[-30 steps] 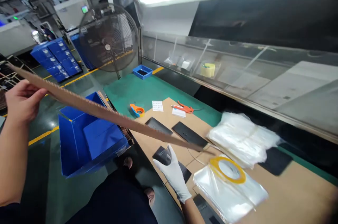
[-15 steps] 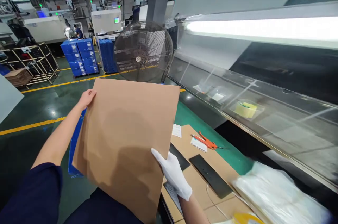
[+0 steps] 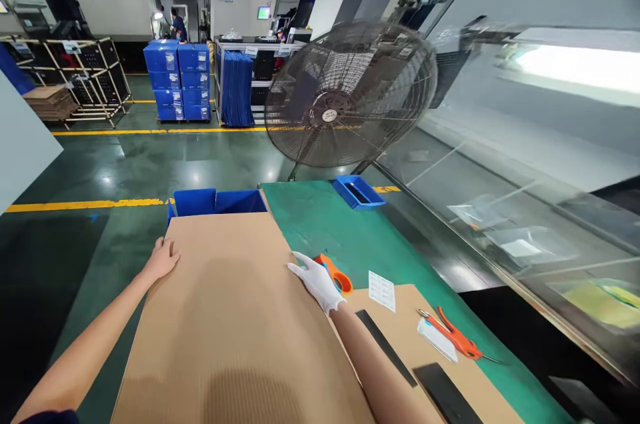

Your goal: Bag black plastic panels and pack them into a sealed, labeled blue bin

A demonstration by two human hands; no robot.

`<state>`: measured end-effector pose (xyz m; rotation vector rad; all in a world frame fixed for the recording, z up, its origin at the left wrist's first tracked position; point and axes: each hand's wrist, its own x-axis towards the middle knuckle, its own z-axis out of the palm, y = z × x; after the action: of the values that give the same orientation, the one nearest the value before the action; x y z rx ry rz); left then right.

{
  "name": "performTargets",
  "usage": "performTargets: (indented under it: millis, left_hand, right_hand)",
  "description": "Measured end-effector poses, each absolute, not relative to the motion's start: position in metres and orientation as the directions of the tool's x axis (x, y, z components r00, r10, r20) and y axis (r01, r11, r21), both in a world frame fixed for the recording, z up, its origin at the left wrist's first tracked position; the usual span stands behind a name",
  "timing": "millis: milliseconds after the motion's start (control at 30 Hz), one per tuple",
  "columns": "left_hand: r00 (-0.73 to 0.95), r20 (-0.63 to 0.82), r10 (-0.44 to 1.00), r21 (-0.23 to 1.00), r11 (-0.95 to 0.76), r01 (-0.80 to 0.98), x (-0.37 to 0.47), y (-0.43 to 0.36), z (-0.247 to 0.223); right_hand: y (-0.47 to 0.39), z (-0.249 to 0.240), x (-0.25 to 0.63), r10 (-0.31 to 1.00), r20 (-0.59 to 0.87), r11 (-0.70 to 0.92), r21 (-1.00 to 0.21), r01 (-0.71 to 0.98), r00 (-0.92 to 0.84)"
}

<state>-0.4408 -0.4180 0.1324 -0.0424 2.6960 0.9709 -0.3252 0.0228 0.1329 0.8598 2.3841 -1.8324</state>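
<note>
A large brown cardboard sheet [image 3: 235, 317] lies lengthwise in front of me, its far end at an open blue box [image 3: 241, 202]. My bare left hand [image 3: 163, 260] grips the sheet's left edge, fingers curled over the top. On the right edge is my right hand [image 3: 316, 282] in a white glove, with thumb and fingers at the rim; its underside is hidden. Just beyond that glove lies an orange ring-shaped item [image 3: 342, 279], partly covered. The sheet hides most of the box.
The green table [image 3: 310, 224] holds a blue tray [image 3: 359, 192], a printed paper [image 3: 381, 291], an orange air gun [image 3: 457, 339] and dark flat panels [image 3: 447, 394]. A large fan [image 3: 350, 94] stands beyond. Clear shelving [image 3: 500, 224] overhangs the right side.
The cardboard sheet has gone from held up and tilted to lying lower and flatter over the blue box. Both hands stay on its edges. The view has turned right.
</note>
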Motion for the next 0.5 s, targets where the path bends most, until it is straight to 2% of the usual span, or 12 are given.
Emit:
performTargets:
  millis: [67, 133, 233, 333, 400, 500]
  left_hand:
    - [-0.955, -0.266, 0.129, 0.55, 0.834, -0.04, -0.427, -0.434, 0.138]
    - [-0.92, -0.289, 0.266, 0.515, 0.853, 0.085, -0.411, -0.441, 0.149]
    - [-0.765, -0.329, 0.554, 0.636, 0.728, 0.254, -0.375, -0.431, 0.17]
    - [-0.505, -0.324, 0.8, 0.733, 0.55, 0.4, -0.331, -0.403, 0.181]
    - [-0.391, -0.297, 0.871, 0.702, 0.477, 0.529, -0.308, -0.383, 0.178]
    - [-0.368, -0.29, 0.884, 0.569, 0.468, 0.676, -0.3, -0.362, 0.162]
  right_hand:
    - [0.015, 0.131, -0.337, 0.366, -0.386, 0.179, -0.864, 0.471, -0.847]
    - [0.011, 0.131, -0.35, 0.362, -0.407, 0.188, -0.85, 0.493, -0.839]
    - [0.008, 0.13, -0.366, 0.36, -0.438, 0.161, -0.84, 0.517, -0.824]
    - [0.003, 0.125, -0.377, 0.348, -0.492, 0.113, -0.823, 0.557, -0.798]
    - [-0.001, 0.121, -0.382, 0.336, -0.531, 0.076, -0.808, 0.584, -0.778]
    - [-0.002, 0.119, -0.386, 0.326, -0.565, 0.029, -0.795, 0.605, -0.758]
